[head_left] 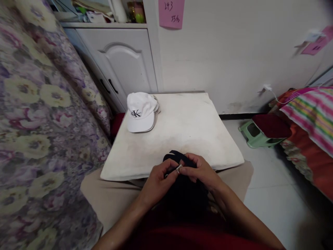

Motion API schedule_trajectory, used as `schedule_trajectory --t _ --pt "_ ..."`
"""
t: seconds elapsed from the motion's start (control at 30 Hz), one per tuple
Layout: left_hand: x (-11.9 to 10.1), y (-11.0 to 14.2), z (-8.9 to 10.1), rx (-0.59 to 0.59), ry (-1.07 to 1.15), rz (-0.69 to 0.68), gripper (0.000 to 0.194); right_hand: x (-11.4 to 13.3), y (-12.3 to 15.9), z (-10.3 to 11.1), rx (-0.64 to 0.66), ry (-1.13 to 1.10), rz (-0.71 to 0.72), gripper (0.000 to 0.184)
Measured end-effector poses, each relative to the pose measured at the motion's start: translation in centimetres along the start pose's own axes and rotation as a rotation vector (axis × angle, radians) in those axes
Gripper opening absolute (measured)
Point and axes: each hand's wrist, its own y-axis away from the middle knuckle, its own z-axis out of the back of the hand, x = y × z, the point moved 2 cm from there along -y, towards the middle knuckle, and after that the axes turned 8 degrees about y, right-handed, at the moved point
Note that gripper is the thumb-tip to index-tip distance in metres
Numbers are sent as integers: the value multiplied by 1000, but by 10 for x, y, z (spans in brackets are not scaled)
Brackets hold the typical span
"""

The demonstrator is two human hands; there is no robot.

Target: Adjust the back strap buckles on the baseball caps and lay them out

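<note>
Close to my body, over my lap, is a dark cap (186, 196) with a narrow strap across its back opening. A small silver buckle (179, 168) sits on that strap, between the fingertips of both hands. My left hand (160, 178) is closed, its thumb and fingers pinching the strap just left of the buckle. From the other side, my right hand (203, 170) pinches the strap and buckle between thumb and fingers. Much of the cap lies in shadow under my hands. A white cap (142, 109) with black letters rests on the table, apparently stacked on another.
The cream-covered table (187, 121) stands against the wall and white cabinet (122, 59). A floral curtain (52, 139) hangs close on the left. To the right are a green stool (255, 133) with a dark red top and a bed with a striped cover (314, 114).
</note>
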Motion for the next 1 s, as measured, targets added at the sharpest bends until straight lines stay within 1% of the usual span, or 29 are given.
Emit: schedule_trajectory --t 0.13,0.27,0.4,0.5,0.63,0.73,0.8,0.83,0.9,1.0 --pt "-2 2 0 32 40 -19 16 -1 1 1 8 -14 10 26" --pt "-1 3 0 48 55 -17 18 -1 3 0 16 -33 27 25" --pt "4 2 1 46 95 21 21 -2 3 0 20 -31 46 26" --pt "8 0 5 68 191 64 22 0 3 3 23 -104 80 26" --pt "12 -1 12 75 286 99 22 18 5 17 -24 -212 176 24" --pt "13 0 17 133 316 67 22 34 8 31 -48 -231 196 17" --pt "14 0 19 159 332 43 23 41 10 42 -96 -261 208 15" --pt "16 -1 20 160 340 39 23 43 11 47 -123 -276 215 16" --pt "19 -2 22 136 371 50 22 44 12 53 -150 -281 219 23" --pt "24 -3 24 101 438 81 21 39 12 54 -130 -179 205 35"
